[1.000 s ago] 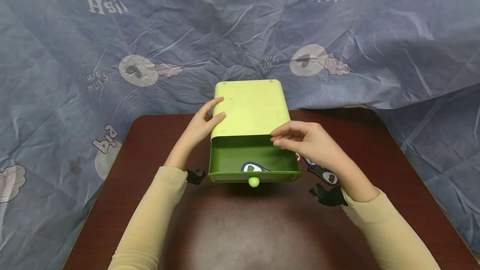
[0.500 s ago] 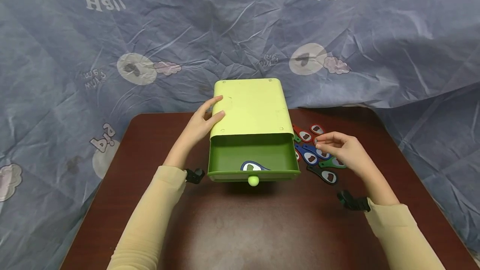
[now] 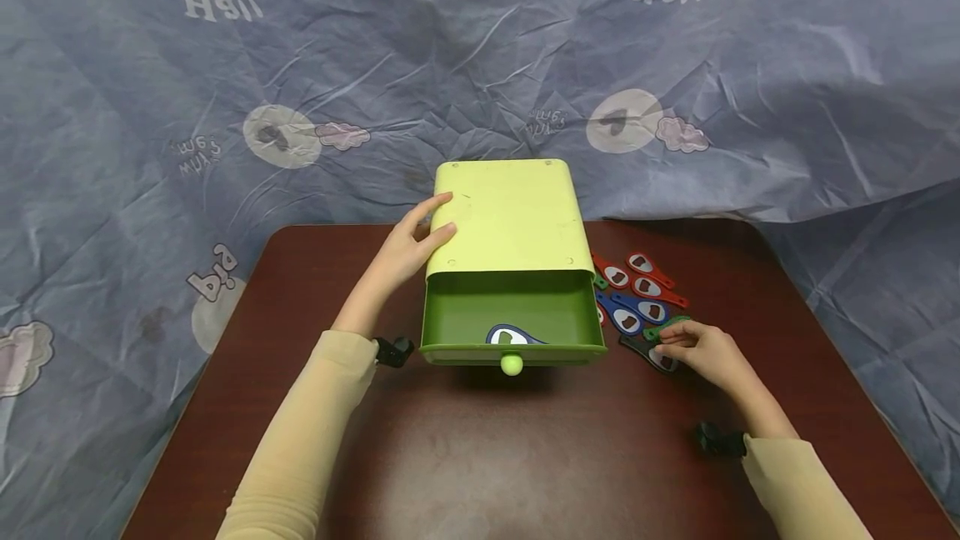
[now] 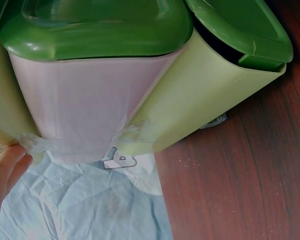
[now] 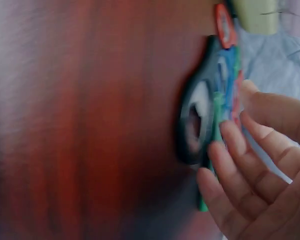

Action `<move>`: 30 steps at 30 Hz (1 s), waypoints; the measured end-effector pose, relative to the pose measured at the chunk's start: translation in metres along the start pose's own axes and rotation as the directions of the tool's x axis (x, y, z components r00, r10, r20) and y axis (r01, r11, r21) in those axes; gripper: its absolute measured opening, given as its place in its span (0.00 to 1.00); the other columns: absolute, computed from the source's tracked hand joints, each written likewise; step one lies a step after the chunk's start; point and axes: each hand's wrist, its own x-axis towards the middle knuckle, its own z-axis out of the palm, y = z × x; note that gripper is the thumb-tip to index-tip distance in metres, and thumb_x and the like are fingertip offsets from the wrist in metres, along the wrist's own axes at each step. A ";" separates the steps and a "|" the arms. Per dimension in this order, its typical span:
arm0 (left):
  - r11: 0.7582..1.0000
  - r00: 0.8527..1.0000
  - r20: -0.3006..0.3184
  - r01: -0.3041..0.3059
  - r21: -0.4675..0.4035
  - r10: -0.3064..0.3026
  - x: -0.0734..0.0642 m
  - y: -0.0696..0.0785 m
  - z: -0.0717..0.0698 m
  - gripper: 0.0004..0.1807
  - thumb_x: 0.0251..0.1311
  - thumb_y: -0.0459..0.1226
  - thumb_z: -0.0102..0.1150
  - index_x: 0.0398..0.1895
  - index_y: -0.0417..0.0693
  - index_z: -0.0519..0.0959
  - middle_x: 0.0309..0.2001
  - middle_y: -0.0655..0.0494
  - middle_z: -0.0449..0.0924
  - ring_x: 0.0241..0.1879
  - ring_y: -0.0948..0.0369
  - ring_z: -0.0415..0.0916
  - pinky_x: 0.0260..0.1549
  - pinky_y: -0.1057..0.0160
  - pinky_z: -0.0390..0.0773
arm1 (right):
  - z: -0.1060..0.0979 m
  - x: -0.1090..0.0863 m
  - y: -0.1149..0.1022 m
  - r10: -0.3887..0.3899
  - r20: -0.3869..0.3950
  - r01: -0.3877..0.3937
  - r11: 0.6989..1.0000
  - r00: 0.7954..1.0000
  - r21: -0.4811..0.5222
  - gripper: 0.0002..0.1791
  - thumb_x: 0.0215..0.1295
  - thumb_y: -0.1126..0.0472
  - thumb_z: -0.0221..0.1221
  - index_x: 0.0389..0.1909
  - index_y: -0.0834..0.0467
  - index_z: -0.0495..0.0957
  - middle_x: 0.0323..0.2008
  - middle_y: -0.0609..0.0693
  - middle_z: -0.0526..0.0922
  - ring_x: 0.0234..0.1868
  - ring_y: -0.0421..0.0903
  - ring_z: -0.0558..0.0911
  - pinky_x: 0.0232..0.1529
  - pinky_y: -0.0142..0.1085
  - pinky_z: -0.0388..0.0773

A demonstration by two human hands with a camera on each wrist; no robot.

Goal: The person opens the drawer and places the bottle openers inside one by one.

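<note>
A person sits or stands at a dark red-brown tabletop [image 3: 510,465]; a pale yellow-green drawer box [image 3: 510,215] is at its far side, its green drawer [image 3: 506,307] pulled out, with one blue-rimmed opener [image 3: 517,335] lying inside near the front. The left hand [image 3: 405,252] rests against the box's left side, thumb and fingers spread; the right hand [image 3: 705,354] is right of the drawer at a cluster of what look like bottle openers, red [image 3: 651,287], blue [image 3: 627,322], green [image 3: 652,332] and black [image 3: 636,346]; its fingers are loosely bent with a gap to the thumb, apparently holding nothing; contact cannot be told. The step in hand seems to be picking out an opener, green or black; the next move likely calls for a narrow pinch at its edge.
</note>
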 end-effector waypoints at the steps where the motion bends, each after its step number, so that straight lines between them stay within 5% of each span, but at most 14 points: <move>1: 1.000 1.000 -0.001 0.002 0.002 -0.002 0.000 0.000 0.000 0.31 0.68 0.50 0.56 0.74 0.72 0.61 0.76 0.56 0.53 0.66 0.52 0.70 0.52 0.48 0.79 | 0.002 -0.001 0.003 0.005 0.002 -0.005 1.000 1.000 -0.015 0.22 0.61 0.51 0.68 0.48 0.64 0.82 0.42 0.60 0.87 0.40 0.50 0.86 0.40 0.42 0.81; 9: 1.000 1.000 -0.010 0.010 0.002 -0.010 0.001 0.001 0.000 0.31 0.68 0.50 0.57 0.73 0.72 0.62 0.76 0.57 0.53 0.67 0.52 0.69 0.53 0.48 0.79 | 0.013 -0.002 0.009 -0.031 -0.008 0.030 0.996 0.999 -0.081 0.24 0.56 0.52 0.71 0.48 0.65 0.82 0.43 0.64 0.81 0.46 0.61 0.79 0.46 0.57 0.76; 20: 1.000 1.000 -0.011 0.009 -0.009 -0.009 0.001 0.002 0.000 0.31 0.68 0.50 0.57 0.73 0.72 0.63 0.76 0.57 0.54 0.67 0.53 0.69 0.53 0.49 0.79 | 0.015 0.002 0.001 -0.033 0.002 0.033 0.991 0.999 -0.133 0.22 0.48 0.56 0.76 0.40 0.65 0.81 0.35 0.60 0.79 0.36 0.51 0.75 0.34 0.38 0.68; 30: 1.000 1.000 -0.020 0.011 -0.003 -0.011 0.000 0.001 0.000 0.31 0.68 0.50 0.58 0.73 0.71 0.63 0.77 0.58 0.52 0.70 0.53 0.65 0.56 0.48 0.77 | 0.004 -0.007 -0.010 0.004 0.004 -0.004 0.999 1.000 -0.039 0.12 0.61 0.59 0.67 0.38 0.65 0.83 0.30 0.54 0.87 0.30 0.43 0.83 0.29 0.35 0.76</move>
